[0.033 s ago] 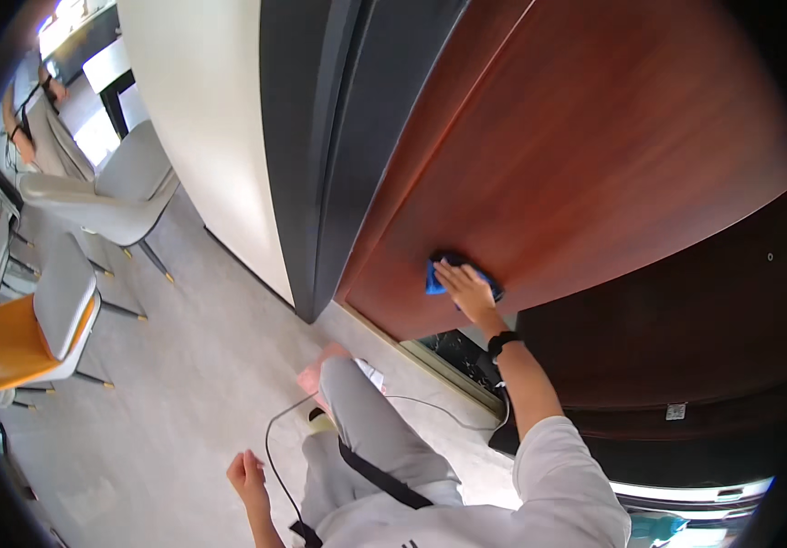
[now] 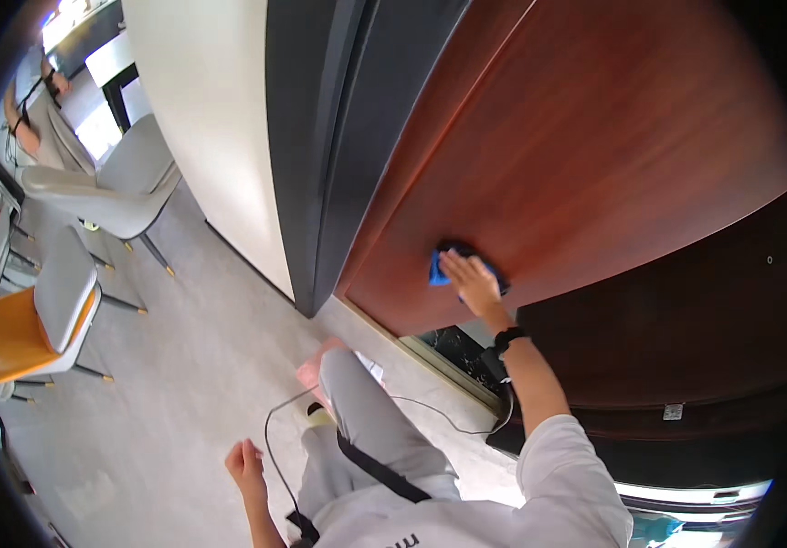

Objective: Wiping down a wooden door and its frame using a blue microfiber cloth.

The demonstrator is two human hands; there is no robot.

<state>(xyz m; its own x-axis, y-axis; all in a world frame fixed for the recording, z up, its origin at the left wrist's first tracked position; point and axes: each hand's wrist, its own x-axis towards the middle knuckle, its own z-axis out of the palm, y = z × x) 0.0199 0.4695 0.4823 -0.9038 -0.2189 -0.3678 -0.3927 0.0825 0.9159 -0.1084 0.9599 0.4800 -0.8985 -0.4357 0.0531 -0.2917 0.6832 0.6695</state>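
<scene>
A crumpled blue cloth (image 2: 439, 270) lies against the lower part of a large reddish-brown wooden panel (image 2: 576, 164). Over that cloth my right hand (image 2: 474, 283) is spread, fingers stretched along it and pressing it to the wood; part of the cloth is hidden beneath the palm. A black band (image 2: 507, 339) circles the right wrist. Low on the left, my left hand (image 2: 245, 459) hangs above the floor with its fingers curled in, and nothing shows in it. A thin dark cable (image 2: 268, 438) passes beside it.
Left of the panel run a dark grey frame (image 2: 320, 183) and a white column (image 2: 211, 137). Grey and orange chairs (image 2: 14, 338) stand at the left, with another person (image 2: 55, 137) behind them. A pink item (image 2: 311, 373) lies by my leg. Dark brown boards (image 2: 649, 338) fill the right.
My right hand and the blue cloth have shifted slightly up and right in the picture, still against the panel. My left hand stays low, fingers curled.
</scene>
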